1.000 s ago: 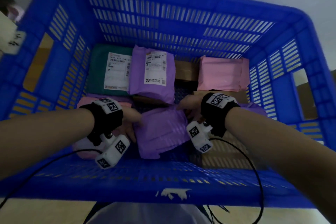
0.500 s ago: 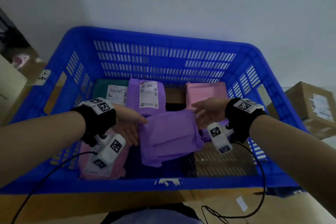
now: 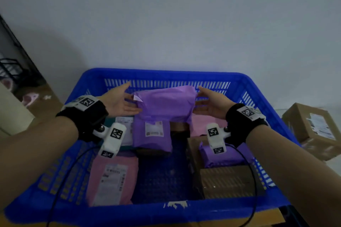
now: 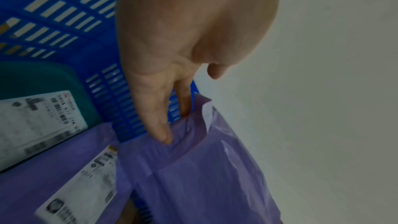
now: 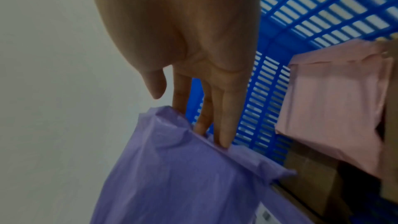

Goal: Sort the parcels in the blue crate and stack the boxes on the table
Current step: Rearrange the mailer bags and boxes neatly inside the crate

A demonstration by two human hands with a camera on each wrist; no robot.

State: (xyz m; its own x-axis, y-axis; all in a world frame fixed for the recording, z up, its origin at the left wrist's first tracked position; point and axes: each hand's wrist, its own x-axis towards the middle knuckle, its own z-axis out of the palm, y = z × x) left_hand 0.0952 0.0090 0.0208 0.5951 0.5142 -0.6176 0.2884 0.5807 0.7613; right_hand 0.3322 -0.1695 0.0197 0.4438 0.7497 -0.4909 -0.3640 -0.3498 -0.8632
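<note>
A plain purple parcel [image 3: 166,105] hangs in the air above the far half of the blue crate [image 3: 166,73]. My left hand [image 3: 120,103] presses its left end and my right hand [image 3: 210,105] its right end. Both hands have straight fingers and raised thumbs, and the parcel is carried between them. The left wrist view shows straight fingertips [image 4: 160,130] denting the purple parcel [image 4: 204,176]. In the right wrist view the fingertips [image 5: 224,135] meet the parcel's [image 5: 183,176] folded edge.
In the crate lie a labelled purple parcel [image 3: 152,134], a pink parcel [image 3: 112,177] at the front left, another pink one [image 3: 203,125], a small purple one [image 3: 219,155], a cardboard box [image 3: 227,180] and a green parcel [image 4: 43,77]. Another cardboard box [image 3: 313,129] stands outside at the right.
Both hands have lifted the plain purple parcel from the crate's floor up and away to rim height. The head view has drawn back from the crate.
</note>
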